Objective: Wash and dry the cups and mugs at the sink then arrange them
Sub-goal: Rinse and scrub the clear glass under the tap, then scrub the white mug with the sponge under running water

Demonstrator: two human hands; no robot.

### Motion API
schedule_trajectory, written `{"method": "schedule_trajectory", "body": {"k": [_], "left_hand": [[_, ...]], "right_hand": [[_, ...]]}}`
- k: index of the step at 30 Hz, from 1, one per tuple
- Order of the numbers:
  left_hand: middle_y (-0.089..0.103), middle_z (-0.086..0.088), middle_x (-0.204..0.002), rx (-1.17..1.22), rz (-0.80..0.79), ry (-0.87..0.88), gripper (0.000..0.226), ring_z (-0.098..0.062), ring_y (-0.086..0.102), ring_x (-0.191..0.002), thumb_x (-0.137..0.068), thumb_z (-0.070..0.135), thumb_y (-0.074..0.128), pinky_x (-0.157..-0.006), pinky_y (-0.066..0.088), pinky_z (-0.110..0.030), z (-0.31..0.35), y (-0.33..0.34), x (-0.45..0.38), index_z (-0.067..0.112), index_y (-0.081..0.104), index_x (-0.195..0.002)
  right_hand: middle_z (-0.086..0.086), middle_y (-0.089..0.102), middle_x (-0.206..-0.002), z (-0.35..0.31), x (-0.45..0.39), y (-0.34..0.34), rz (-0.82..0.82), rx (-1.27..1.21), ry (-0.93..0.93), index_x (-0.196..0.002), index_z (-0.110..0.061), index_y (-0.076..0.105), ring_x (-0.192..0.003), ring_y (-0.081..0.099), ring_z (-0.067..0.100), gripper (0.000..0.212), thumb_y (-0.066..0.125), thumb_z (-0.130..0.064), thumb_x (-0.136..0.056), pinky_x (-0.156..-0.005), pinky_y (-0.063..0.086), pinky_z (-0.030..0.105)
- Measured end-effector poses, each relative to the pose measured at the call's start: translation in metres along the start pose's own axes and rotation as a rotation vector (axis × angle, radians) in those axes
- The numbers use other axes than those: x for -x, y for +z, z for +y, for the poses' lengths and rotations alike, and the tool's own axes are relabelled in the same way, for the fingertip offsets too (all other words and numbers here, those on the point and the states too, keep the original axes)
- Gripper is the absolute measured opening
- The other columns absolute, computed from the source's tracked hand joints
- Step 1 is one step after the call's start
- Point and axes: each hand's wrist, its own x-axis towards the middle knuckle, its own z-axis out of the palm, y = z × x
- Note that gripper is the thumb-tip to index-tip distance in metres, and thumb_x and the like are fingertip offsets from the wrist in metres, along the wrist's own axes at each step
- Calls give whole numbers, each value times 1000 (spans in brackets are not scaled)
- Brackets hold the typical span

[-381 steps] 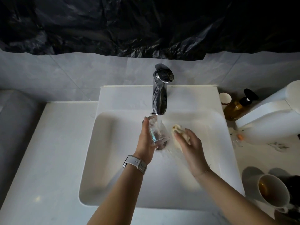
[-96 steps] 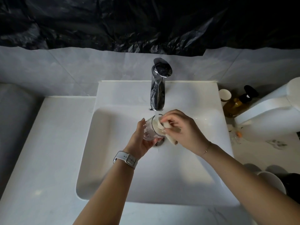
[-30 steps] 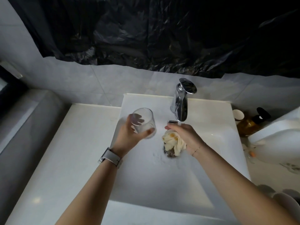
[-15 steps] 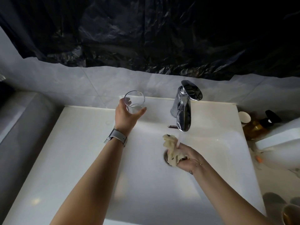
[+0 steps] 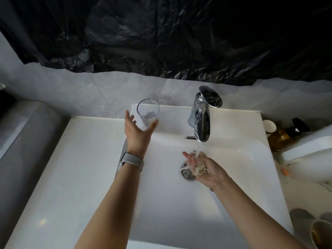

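The clear glass (image 5: 148, 114) stands upright on the back ledge of the sink (image 5: 100, 177), at the far left corner by the wall. Prob put there to keep it out of the splash w/ its mouth up, so it can wait for drying.

The left hand (image 5: 137, 134) is just in front of it, fingers spread wide and let go. Thumb and fingers sit on either side of the glass, but they look apart from it (can't tell for sure if a fingertip brushes the side). The arm reaches long and straight, wrist w/ a grey watch (image 5: 130, 161) over the sink's left edge.

The right hand (image 5: 203, 168) is low in the bowl, right over the drain (image 5: 187, 174) and under the tap (image 5: 202, 121). Water runs down on it. It cups a wet, scrunched-up cloth (image 5: 198, 170) in a loose hold, palm up, fingers partly open. Prob rinsing soap out of it.

A mug (image 5: 321, 234) w/ brown stuff inside sits at the bottom right on the counter, so my guess is more washing is left. A small paper cup (image 5: 269, 125) and an amber bottle (image 5: 282, 138) stand at the right, well apart from the glass.
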Motion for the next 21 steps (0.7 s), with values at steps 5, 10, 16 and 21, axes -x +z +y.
{"method": "schedule_trajectory", "body": {"k": [5,10,16,21], "left_hand": [[54,-6,-131,111,22,-74,61,-14,53,-109,-85,19,76,-93,45,-26,-13,-3,72,10,46,-137],[64,-4,-120,105,-200,-83,37,-18,62,-101,-86,15,75,-84,50,-28,-35,5,142,17,58,-118],[67,3,-103,0,-355,14,22,-15,66,-90,-88,14,72,-70,43,-3,-36,7,189,18,60,-106],[69,3,-103,-102,-503,103,18,-6,64,-84,-90,12,68,-70,42,-1,-32,12,216,17,63,-106]], "right_hand": [[-5,50,-46,-1,29,-12,77,160,21,-79,-19,59,-28,38,4,18,72,-31,-78,-24,25,13],[-8,40,-40,7,58,-36,298,311,-28,-62,-26,41,-24,27,5,38,55,-45,-92,-25,13,12],[-6,33,-41,15,85,-45,438,492,-156,-57,-22,33,-27,18,9,30,44,-19,-86,-32,11,15],[6,44,-56,10,123,-48,484,894,-352,-70,-11,49,-38,34,15,29,51,-33,-89,-42,25,18]]}}
